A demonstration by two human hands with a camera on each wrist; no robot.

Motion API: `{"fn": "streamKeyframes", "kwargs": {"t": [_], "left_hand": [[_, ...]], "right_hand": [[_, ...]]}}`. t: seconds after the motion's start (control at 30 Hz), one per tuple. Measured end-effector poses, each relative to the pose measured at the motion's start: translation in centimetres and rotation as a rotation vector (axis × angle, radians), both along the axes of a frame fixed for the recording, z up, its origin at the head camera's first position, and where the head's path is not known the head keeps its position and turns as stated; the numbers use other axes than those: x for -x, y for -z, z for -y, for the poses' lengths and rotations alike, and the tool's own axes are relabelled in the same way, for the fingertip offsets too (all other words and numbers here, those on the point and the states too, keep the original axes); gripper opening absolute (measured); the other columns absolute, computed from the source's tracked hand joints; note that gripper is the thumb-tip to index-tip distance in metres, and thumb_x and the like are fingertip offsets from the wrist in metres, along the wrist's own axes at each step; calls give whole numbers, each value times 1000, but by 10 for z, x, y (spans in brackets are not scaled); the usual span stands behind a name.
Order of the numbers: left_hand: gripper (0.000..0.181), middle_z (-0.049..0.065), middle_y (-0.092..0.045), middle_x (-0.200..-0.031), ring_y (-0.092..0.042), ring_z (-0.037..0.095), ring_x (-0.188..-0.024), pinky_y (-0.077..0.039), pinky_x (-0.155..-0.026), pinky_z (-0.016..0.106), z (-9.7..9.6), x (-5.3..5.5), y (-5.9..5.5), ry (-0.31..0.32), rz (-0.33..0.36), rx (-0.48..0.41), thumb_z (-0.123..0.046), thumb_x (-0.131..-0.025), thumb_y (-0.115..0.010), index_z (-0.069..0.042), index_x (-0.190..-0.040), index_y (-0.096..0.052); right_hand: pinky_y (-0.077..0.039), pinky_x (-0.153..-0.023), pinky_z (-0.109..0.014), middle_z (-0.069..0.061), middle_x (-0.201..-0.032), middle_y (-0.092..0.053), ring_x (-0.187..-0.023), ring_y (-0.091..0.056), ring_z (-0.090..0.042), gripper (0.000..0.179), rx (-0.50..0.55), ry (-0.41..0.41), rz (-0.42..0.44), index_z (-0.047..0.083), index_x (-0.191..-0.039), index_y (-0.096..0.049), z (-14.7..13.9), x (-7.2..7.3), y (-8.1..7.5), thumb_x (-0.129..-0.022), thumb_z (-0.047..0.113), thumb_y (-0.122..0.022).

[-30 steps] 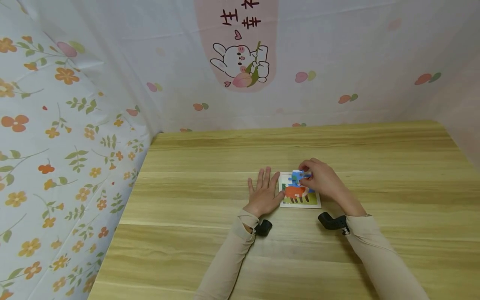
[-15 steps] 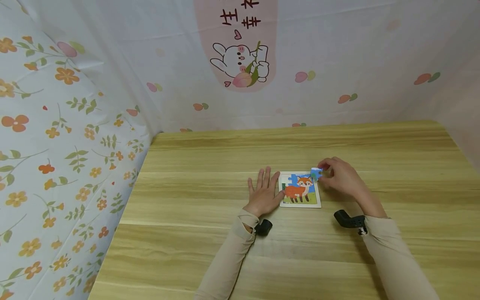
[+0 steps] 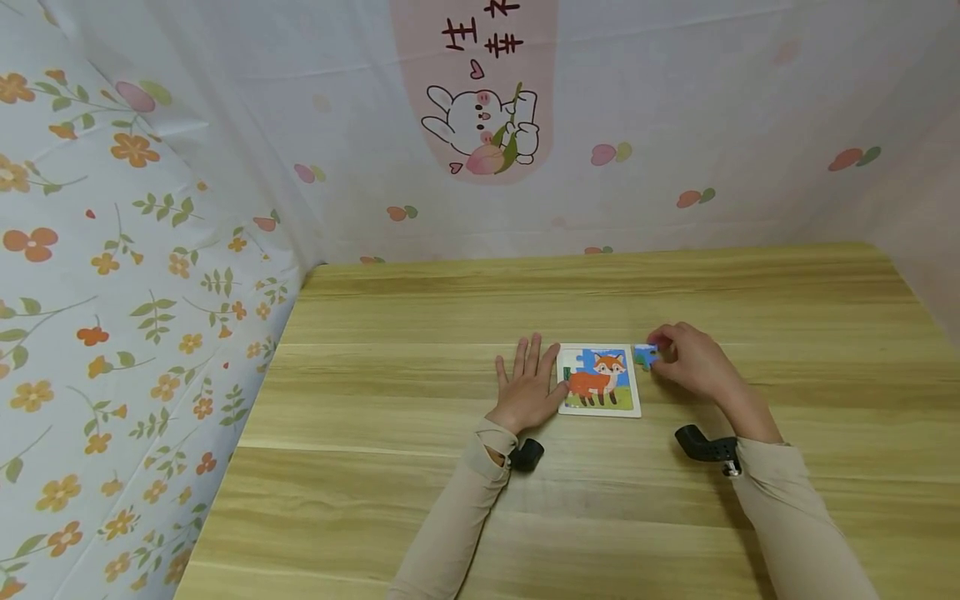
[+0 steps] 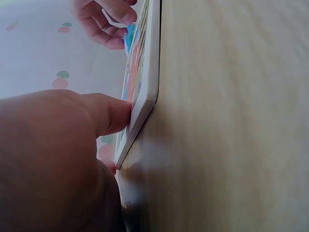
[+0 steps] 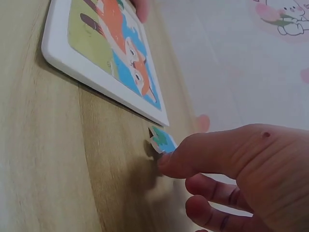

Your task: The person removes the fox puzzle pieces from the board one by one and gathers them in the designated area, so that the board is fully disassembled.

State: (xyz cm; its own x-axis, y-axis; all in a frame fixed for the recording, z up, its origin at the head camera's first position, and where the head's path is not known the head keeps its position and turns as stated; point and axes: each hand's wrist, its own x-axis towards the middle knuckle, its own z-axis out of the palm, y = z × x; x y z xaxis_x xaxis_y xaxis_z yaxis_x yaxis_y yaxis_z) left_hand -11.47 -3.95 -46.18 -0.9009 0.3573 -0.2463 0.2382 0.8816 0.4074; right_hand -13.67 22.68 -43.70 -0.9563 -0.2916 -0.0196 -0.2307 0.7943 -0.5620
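A fox jigsaw puzzle (image 3: 592, 385) in a white frame lies on the wooden table, with a pale gap at its upper left corner. My left hand (image 3: 528, 390) lies flat with fingers spread at the frame's left side; its thumb rests on the frame's edge, as the left wrist view shows. My right hand (image 3: 693, 358) pinches a loose blue and green puzzle piece (image 5: 163, 139) between thumb and fingers, just right of the frame's upper right corner. In the right wrist view the piece is held close over the table, its shadow below it.
The wood-grain table (image 3: 420, 350) extends on all sides of the puzzle. A white curtain (image 3: 645, 100) with a rabbit print hangs behind its far edge, and a flowered cloth (image 3: 135, 317) hangs at the left. Black wrist cameras sit on both forearms.
My right hand has moved right with the blue and green puzzle piece, from over the puzzle to beside the frame, uncovering the fox's face. The left hand has stayed in place.
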Motion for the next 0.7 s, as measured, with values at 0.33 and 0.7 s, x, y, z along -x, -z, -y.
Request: {"fn": "streamKeyframes", "kwargs": {"t": [0.33,0.7], "left_hand": [[62,5,5,-156,11,22,-140,6,-106,57,-1,0,-1,-3,-7,-11,-45,-97,-35,-22,-151,-15],[62,5,5,-156,11,22,-140,5,-106,57,0,0,0,1,-13,1,-45,-97,-36,-21,-151,-15]], "right_hand": [[-43,-71,-43,-18,-93,-57,-80,-52,-29,31,19,-7,46,-8,-105,-59,1,2,7,-77,3,-67],[-44,-74,-46,-20,-95,-56,-83,-53,-31,31,36,-14,52,-8,-106,-59,2,2,8,-77,2,-67]]}}
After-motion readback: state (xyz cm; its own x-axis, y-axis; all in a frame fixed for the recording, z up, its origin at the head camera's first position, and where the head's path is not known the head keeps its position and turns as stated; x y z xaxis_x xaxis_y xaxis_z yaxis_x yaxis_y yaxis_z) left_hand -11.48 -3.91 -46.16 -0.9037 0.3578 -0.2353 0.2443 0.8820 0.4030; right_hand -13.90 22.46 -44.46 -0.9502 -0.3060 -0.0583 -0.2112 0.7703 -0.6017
